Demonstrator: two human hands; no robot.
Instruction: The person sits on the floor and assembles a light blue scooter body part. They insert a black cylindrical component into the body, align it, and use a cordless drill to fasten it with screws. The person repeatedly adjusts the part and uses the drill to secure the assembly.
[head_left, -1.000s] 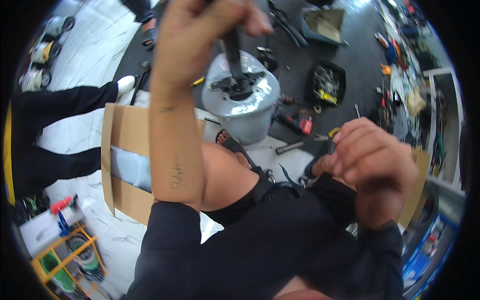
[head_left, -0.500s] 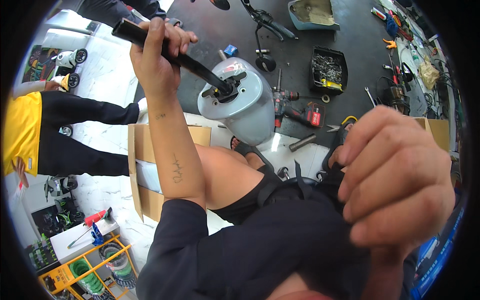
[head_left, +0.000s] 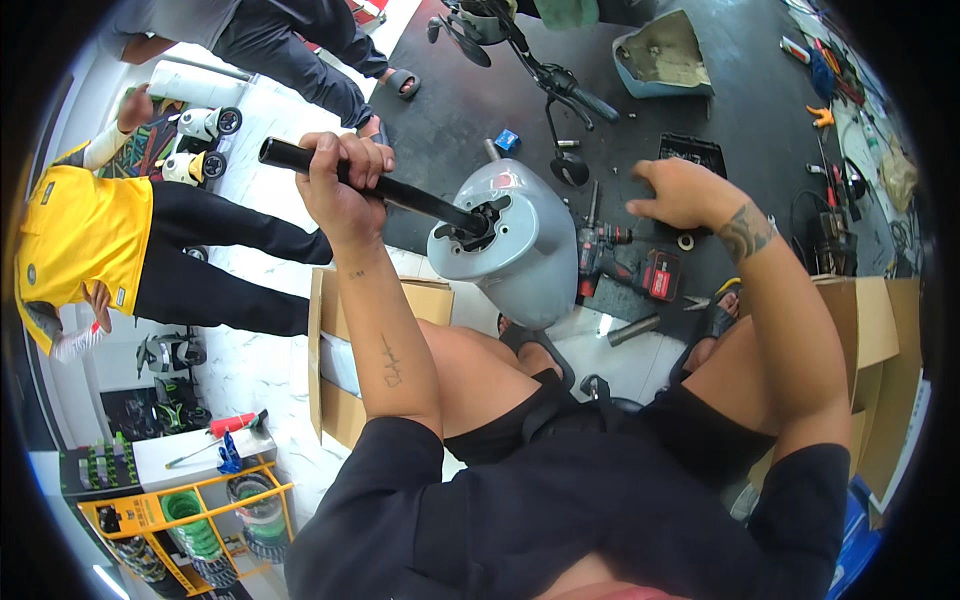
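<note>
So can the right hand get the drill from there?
Probably yes: the right hand looks empty, and nothing seems to lie between it and the drill.

Pale grey over the rounded shell (head_left: 532,258), plain black along the tube (head_left: 425,203) on its left. Dark line patterns on the left forearm (head_left: 388,345), a denser dark patch on the right forearm (head_left: 785,310). Black with red on the drill (head_left: 598,255) to the right. Near-black across the far mat (head_left: 760,75), white with grey veins across the near-left tiles (head_left: 283,370). Yellow on the co-worker's shirt (head_left: 95,235) at left, black on the trousers (head_left: 215,245) beside it. Orange-yellow on the near-left rack (head_left: 140,513), green on some coils (head_left: 190,525) inside. Brown on the left box (head_left: 342,415)
</note>
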